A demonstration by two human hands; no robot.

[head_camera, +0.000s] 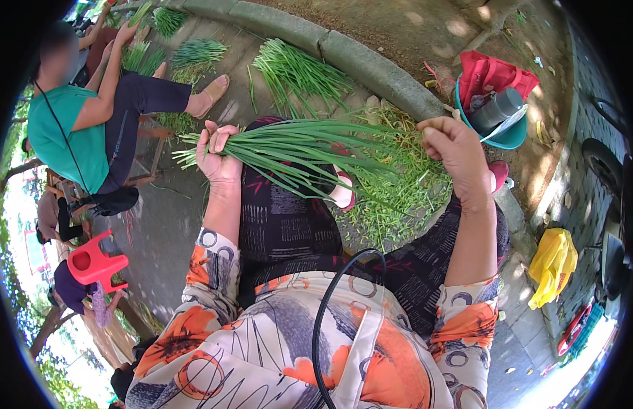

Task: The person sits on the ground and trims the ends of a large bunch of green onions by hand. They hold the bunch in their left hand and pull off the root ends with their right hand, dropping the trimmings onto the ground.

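Observation:
My left hand (pixel 219 153) is closed around the pale stem ends of a bunch of long green leafy stalks, likely garlic chives (pixel 306 148), held above my left thigh. The leaves fan out to the right. At the leaf tips' far side is my right hand (pixel 447 140), its thumb and forefinger pinched together; whether a thin leaf is between them cannot be told. Below, between my feet, lies a heap of green and yellowish trimmings (pixel 403 199). A larger pile of the same stalks (pixel 301 74) rests on the pavement ahead.
A stone kerb (pixel 383 71) curves across the front. A teal bucket (pixel 508 138) at right holds a red bag (pixel 493 76) and a grey flask (pixel 503 105). A yellow plastic bag (pixel 554 266) lies farther right. At left, a seated person in green (pixel 71 128) is near more bundles (pixel 199 52).

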